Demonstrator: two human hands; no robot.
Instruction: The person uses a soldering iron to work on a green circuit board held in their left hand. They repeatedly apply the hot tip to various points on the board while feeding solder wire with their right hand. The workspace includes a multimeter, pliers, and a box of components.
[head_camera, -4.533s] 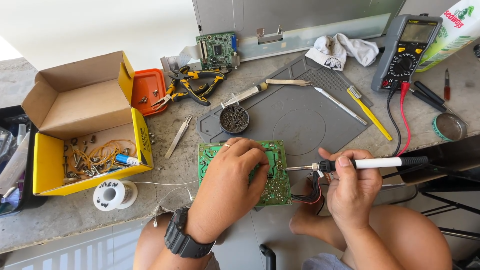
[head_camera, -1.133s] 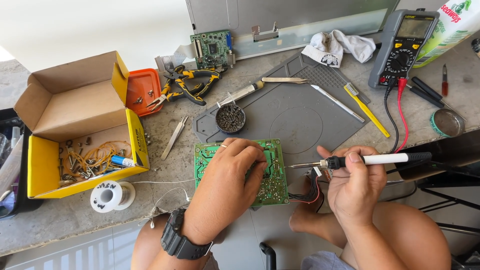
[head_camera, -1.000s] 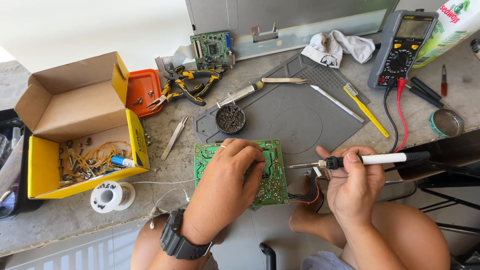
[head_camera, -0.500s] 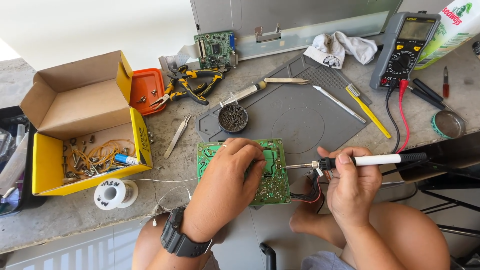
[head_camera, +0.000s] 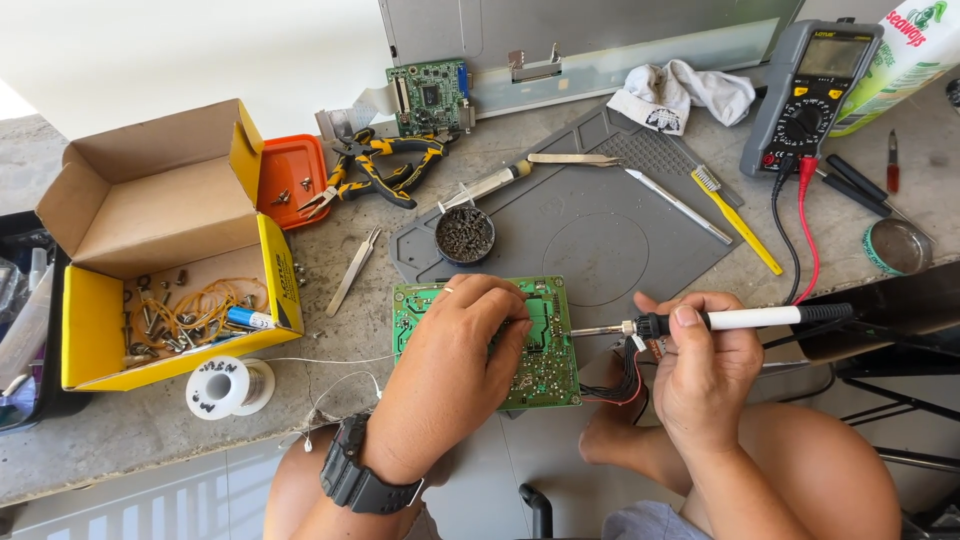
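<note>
Two hands (head_camera: 455, 355) — one circuit board (head_camera: 545, 370), one soldering iron (head_camera: 720, 320)

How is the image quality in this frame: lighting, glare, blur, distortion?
Head view: bright, even daylight with soft shadows; the wall at top left is blown out white; left hand, circuit board and soldering iron in the right hand are sharp, no motion blur; wide-angle lens bows the bench edge.

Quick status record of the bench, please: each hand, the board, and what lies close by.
left hand: pressed flat on the green board
right hand: holds the soldering iron, tip at the board's right edge
board: at the mat's near edge
solder spool: left of board, wire running toward it
tip cleaner: on mat, behind board
tweezers: left of mat
</note>
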